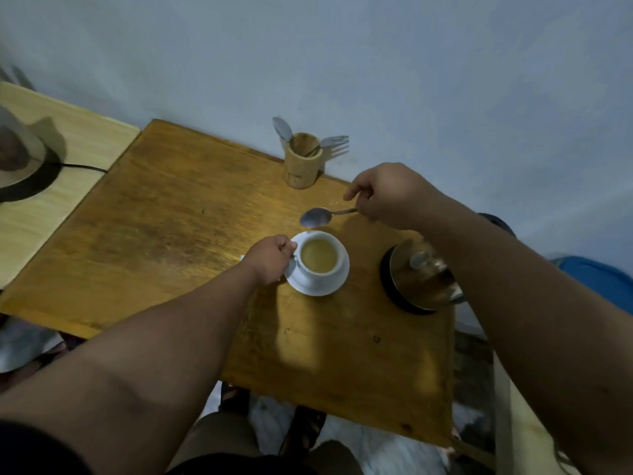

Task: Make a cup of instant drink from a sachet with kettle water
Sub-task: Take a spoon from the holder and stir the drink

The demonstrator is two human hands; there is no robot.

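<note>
Wooden table (pixel 191 214) against pale blue-grey wall, dim light.

Near edge: bare wood, nothing lying on it.

Mid-table: white cup (pixel 321 259) sitting upright on white saucer (pixel 337 279), holding tan, milky liquid close to full. Left hand (pixel 272 258) closed at cup's handle side, fingers curled tight; steadying cup, though handle itself hidden, so exact grip not confirmable. Kettle (pixel 423 277) standing on black base just right of saucer, lid on, partly hidden under right forearm.

Just beyond cup: right hand (pixel 387 195) pinching handle of spoon (pixel 317 217), fingers closed on it. Bowl of spoon hovering above and behind cup rim, out of liquid, not touching.

Far edge: wooden holder (pixel 303 162) by wall, carrying another spoon and a fork. Second appliance at far left on lighter table, blurred; not identifiable.

Progress, judged: water poured and powder apparently in, given colour of liquid. Even colour suggesting stirring mostly done, or about to resume; cannot tell which. Sachet not visible. Remaining, likely: setting spoon down, perhaps final stir.
</note>
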